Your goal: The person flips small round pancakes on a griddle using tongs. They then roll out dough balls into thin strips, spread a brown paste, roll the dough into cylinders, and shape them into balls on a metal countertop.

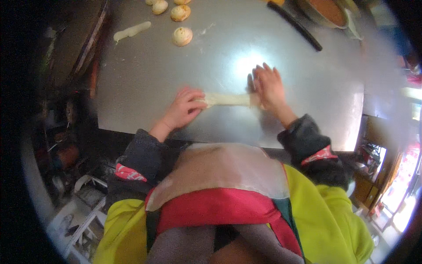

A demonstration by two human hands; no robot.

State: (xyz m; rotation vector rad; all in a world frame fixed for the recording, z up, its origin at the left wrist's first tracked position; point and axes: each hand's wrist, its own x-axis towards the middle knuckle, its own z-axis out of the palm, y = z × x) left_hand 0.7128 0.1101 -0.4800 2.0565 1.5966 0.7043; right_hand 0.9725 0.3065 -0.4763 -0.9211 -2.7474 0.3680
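A pale strip of dough (229, 99) lies crosswise on the metal worktop (148, 76) in front of me. Its left end is under the curled fingers of my left hand (186, 107), which grips it there. My right hand (269, 86) rests over the right end with the heel of the palm, its fingers extended and pointing away from me; that hand is somewhat blurred. Farther off, a thinner dough strip (132, 31) lies at the upper left, and a rounded coiled piece of dough (182, 36) sits near the top centre.
More rounded dough pieces (180, 13) stand at the far edge of view. A dark rolling rod (295, 25) lies slantwise at the upper right, beside a metal bowl (344, 20) with brown contents. The worktop's near edge runs just before my apron (224, 165).
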